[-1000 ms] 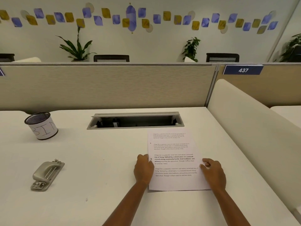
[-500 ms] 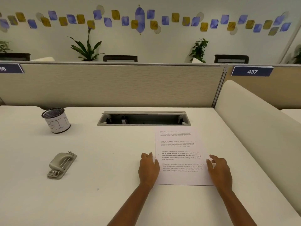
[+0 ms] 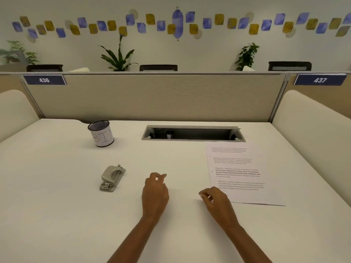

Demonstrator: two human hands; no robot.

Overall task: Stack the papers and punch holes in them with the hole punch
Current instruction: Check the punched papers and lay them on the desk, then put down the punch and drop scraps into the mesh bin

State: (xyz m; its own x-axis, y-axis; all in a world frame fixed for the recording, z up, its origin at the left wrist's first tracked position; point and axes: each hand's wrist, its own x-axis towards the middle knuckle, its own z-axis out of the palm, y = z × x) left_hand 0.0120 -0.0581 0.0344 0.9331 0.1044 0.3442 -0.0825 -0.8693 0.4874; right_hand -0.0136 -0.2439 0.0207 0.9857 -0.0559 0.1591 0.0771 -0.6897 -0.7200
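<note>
A stack of printed white papers [image 3: 241,173] lies flat on the white desk [image 3: 57,215], right of centre. A grey metal hole punch [image 3: 112,178] rests on the desk to the left. My left hand [image 3: 154,192] hovers between the punch and the papers, fingers loosely curled, holding nothing. My right hand [image 3: 216,201] is just off the papers' lower left corner, fingers bent, also holding nothing. Neither hand touches the papers or the punch.
A mesh cup labelled "BIN" [image 3: 101,133] stands at the back left. An open cable tray [image 3: 192,133] is sunk into the desk behind the papers. A beige partition [image 3: 152,95] closes the back, with cushioned dividers on both sides.
Both hands have let go of the papers and moved left, away from them. My view has turned left, so the punch and cup sit nearer the centre.
</note>
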